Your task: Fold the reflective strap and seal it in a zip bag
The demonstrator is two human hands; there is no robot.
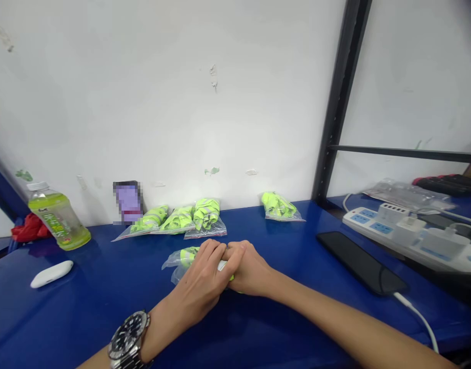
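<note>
My left hand (206,271), with a watch on its wrist, is closed over a bundled neon-yellow reflective vest (188,255). My right hand (249,269) is closed on the same bundle from the other side, and the fingers of both hands meet on top. Most of the vest is hidden; yellow shows left of the hands and a little beneath them. A clear plastic bag (177,260) sticks out to the left. How far the vest sits inside it, I cannot tell.
Against the wall lie several bagged yellow bundles (206,214), one apart on the right (278,206). Left are a bottle (60,218), red cloth (29,229), white case (52,274) and propped phone (129,202). Right are a charging phone (360,261) and power strip (392,230) beside a metal post (335,102).
</note>
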